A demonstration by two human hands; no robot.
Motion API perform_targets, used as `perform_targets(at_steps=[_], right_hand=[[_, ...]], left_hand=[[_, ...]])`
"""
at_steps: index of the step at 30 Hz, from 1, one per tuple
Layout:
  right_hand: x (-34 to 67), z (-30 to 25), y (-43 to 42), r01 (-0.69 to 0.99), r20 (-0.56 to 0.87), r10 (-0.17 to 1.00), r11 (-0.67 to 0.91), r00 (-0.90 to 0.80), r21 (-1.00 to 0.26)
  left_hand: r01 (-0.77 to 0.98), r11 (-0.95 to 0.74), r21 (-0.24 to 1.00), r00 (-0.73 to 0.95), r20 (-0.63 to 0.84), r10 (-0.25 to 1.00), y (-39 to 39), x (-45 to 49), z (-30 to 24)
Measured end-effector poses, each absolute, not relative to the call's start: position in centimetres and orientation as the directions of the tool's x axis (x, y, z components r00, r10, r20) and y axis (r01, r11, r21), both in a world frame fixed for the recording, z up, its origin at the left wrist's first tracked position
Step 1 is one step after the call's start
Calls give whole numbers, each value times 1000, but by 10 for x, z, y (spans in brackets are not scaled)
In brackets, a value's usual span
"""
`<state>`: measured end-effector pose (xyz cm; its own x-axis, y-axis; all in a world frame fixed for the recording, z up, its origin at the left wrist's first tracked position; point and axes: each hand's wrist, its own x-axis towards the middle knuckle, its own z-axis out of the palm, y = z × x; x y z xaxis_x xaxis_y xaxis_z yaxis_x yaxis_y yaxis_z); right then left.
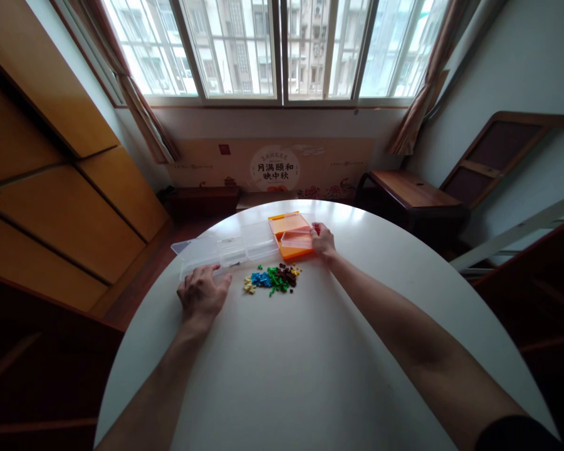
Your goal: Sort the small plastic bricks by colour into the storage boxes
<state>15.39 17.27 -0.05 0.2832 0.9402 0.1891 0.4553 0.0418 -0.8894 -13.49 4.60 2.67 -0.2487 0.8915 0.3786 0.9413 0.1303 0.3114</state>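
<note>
left hand [202,293] flat, right hand [323,240] curled

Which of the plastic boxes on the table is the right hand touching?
The orange box, not the clear compartment box left of it. The right hand rests on its right edge.

near bench [310,376]: bare, open passage
between hands: brick pile [272,279] blocks
far edge: clear organizer [225,250], orange box [291,235] block

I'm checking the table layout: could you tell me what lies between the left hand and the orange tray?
In the head view, the clear compartment box and the pile of small coloured pieces lie between the left hand and the orange tray.
</note>
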Motion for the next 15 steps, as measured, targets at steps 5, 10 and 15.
perform_targets(at_steps=[5, 10, 15], right_hand=[[135, 1, 181, 456, 199, 956, 83, 214, -886], [125, -4, 187, 425, 193, 970, 115, 144, -898], [132, -9, 185, 359, 175, 980, 130, 95, -924]], left_hand=[[939, 199, 279, -300, 390, 870, 47, -142, 26], [939, 192, 286, -308, 444, 841, 46, -144, 22], [941, 241, 238, -320, 388, 864, 43, -138, 27]])
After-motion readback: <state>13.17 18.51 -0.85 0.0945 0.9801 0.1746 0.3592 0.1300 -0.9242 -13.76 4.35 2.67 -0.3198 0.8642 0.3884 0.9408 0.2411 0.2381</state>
